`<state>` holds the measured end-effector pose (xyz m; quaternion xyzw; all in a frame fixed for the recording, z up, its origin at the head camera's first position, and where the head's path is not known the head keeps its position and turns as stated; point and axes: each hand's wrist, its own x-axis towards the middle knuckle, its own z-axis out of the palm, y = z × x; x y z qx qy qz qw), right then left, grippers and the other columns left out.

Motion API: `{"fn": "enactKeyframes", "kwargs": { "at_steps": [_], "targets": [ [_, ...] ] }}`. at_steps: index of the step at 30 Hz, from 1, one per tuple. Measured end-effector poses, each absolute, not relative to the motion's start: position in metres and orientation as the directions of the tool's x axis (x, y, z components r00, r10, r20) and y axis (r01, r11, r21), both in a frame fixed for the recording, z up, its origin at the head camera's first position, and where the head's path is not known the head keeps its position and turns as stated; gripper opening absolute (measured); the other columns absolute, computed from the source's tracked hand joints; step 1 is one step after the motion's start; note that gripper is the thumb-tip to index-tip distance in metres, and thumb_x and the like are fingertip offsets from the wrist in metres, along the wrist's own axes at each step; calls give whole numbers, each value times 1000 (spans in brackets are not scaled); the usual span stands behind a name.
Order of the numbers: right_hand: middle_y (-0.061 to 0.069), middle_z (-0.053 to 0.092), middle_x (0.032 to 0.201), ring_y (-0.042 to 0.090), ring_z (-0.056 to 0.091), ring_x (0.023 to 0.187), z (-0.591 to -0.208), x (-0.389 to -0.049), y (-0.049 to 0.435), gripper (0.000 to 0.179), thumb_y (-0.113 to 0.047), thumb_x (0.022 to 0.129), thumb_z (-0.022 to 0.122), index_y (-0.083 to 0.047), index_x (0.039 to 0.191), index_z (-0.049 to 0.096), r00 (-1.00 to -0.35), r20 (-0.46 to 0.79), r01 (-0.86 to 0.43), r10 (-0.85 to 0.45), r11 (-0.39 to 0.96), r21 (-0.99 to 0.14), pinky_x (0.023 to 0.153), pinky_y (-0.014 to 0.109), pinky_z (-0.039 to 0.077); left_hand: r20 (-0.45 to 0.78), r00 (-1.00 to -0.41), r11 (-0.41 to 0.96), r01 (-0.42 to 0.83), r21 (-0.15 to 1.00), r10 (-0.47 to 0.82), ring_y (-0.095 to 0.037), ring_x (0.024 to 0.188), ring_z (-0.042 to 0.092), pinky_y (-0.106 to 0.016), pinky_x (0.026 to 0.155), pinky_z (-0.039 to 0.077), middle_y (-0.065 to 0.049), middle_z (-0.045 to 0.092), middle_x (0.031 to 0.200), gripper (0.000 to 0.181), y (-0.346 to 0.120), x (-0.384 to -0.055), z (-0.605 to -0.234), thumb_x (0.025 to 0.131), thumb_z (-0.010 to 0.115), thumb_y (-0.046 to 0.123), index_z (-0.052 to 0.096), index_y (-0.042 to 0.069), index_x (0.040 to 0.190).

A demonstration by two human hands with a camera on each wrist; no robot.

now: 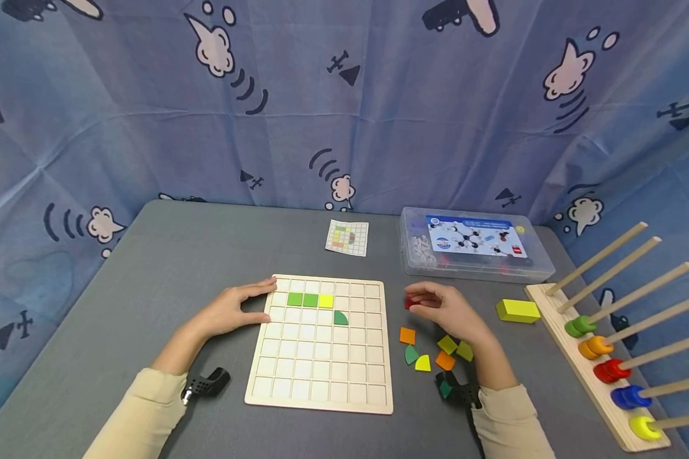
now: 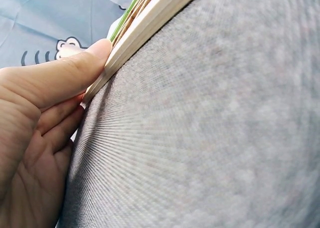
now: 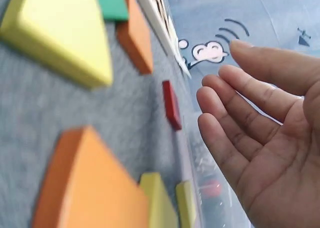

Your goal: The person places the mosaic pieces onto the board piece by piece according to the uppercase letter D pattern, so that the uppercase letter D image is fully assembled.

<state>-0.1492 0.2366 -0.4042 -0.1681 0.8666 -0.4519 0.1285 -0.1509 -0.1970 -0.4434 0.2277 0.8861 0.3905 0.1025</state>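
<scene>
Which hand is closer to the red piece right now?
Right. The right hand hovers beside the red piece; the left hand touches the left edge of the grid board, across the board from it.

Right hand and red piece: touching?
Apart: the right wrist view shows the red piece whole, with a clear gap between it and the right hand.

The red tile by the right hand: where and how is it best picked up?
Probably by two opposite edges, pinched between thumb and fingertip from above. The red tile lies flat on the gray tabletop, leaving its side edges to grip, and there is a gap between it and the orange square tile.
</scene>
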Motion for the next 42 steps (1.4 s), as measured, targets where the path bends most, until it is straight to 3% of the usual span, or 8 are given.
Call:
{"fn": "enactKeyframes", "kwargs": {
  "at_steps": [5,11,27,42],
  "targets": [
    [20,61,122,33,59,111,-410,-153,243,40,-15,91,64,2,127,57,-926,-79,-157,-369,567,-809,95,44,48,-10,-880,601,316,734,474,-29,140,33,-51,110,30,-3,38,150,68,-198,-149,-442,81,75,34,49,10,140],
    [20,61,123,34,59,110,-418,-155,242,39,-13,88,67,1,124,60,-939,-77,-174,-334,658,-732,95,48,48,-11,-881,594,310,742,473,-29,140,32,-51,110,30,-3,38,151,68,-199,-147,-442,81,75,33,49,11,140],
    [15,60,106,30,57,97,-422,-152,231,25,-3,84,69,-1,109,67,-959,-16,-218,-283,771,-598,86,49,48,-21,-882,589,296,752,470,-29,140,31,-51,111,30,-3,37,151,68,-199,-147,-441,80,75,32,49,10,140],
    [10,62,109,27,58,98,-409,-143,217,29,-11,87,68,-7,115,65,-950,-30,-229,-312,758,-611,87,46,50,-17,-878,587,306,750,479,-28,141,31,-52,110,30,0,36,152,70,-199,-152,-445,81,74,39,48,13,141]
  ]
}}
